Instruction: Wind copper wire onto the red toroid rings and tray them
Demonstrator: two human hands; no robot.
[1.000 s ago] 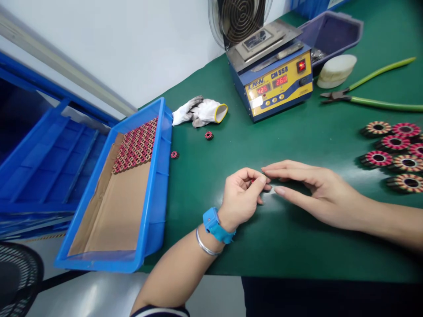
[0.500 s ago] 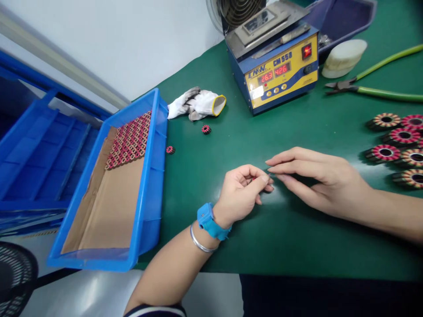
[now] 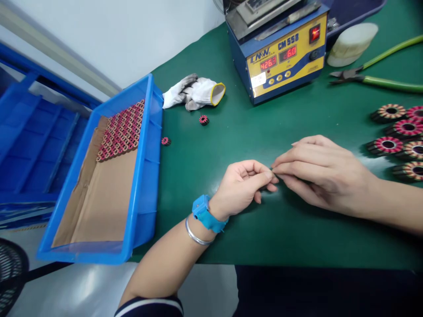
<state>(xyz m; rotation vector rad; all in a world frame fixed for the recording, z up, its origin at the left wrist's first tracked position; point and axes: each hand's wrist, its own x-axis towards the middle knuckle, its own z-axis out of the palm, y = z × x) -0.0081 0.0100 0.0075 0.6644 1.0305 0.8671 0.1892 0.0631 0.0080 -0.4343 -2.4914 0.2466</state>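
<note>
Where fingertips meet near frame centre, the left hand (image 3: pixel 240 187) pinches a mostly hidden dark part (image 3: pixel 263 188), probably to steady it; whether the right hand (image 3: pixel 325 176) grips anything, I cannot tell; coils (image 3: pixel 380 145) sit at frame right, seemingly for reach

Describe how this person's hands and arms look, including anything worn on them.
Both the left hand and right hand are ungloved. The left wrist has a bright blue wristband with a boxy case, plus a plain silver-coloured bangle. A dark sleeve with a white stripe ends near the left elbow. The visible right forearm is bare.
</note>
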